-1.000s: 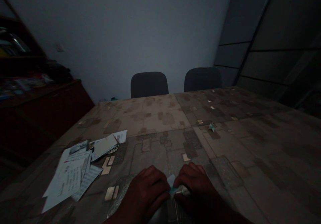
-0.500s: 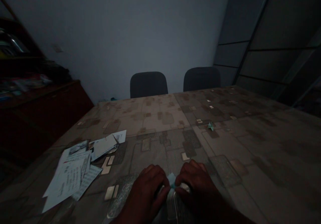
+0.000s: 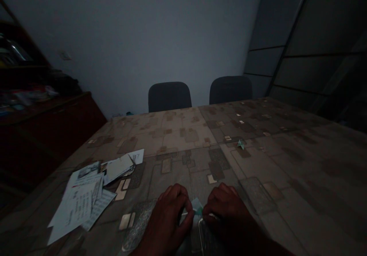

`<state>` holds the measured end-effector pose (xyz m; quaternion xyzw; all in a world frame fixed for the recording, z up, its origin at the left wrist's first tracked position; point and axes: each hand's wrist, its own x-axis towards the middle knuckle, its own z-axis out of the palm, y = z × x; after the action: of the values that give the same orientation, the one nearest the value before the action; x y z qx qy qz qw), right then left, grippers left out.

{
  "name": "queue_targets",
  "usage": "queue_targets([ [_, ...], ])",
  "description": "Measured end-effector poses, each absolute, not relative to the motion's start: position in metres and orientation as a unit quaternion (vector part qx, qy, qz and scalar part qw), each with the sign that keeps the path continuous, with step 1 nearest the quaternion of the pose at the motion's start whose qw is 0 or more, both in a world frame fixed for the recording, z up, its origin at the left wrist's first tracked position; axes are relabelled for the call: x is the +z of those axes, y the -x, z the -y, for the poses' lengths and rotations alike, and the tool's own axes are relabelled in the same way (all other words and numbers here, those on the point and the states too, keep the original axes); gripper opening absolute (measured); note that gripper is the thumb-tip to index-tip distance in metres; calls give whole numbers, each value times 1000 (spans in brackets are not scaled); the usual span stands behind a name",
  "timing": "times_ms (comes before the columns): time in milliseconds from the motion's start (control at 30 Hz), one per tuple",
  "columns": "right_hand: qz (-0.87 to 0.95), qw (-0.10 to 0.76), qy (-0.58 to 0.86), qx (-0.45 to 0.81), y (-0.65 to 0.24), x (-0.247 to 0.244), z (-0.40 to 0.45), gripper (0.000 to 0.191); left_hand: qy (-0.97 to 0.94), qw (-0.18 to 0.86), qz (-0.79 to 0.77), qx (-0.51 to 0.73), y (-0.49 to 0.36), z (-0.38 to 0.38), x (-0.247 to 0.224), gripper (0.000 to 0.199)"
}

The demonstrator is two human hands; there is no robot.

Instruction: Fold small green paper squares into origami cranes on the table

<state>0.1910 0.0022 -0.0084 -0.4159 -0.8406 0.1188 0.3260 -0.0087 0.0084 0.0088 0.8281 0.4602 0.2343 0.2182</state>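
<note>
Head view: paper point(image 3: 197, 205) between left hand point(image 3: 172, 214) and right hand point(image 3: 228, 212), cluttered cabinet point(image 3: 61, 124).

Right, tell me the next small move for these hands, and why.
I'd probably press the small pale green paper gently with the right hand while the left hand steadies it: the fingertips sit at either side of it, and its far tip pokes up between them. The dim light hides its folds.
</note>
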Motion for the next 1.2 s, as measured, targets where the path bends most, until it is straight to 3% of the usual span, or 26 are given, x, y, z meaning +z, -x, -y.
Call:
queue_targets([
  [167,876,306,373,4,-192,-7,0,20,-826,209,-476,217,6,-9,12,14],
  [467,826,332,429,152,-188,-9,-9,12,-826,209,-476,216,5,-12,12,14],
  [1200,804,312,485,148,-176,-8,-8,11,-810,210,-496,231,3,-10,7,14],
])
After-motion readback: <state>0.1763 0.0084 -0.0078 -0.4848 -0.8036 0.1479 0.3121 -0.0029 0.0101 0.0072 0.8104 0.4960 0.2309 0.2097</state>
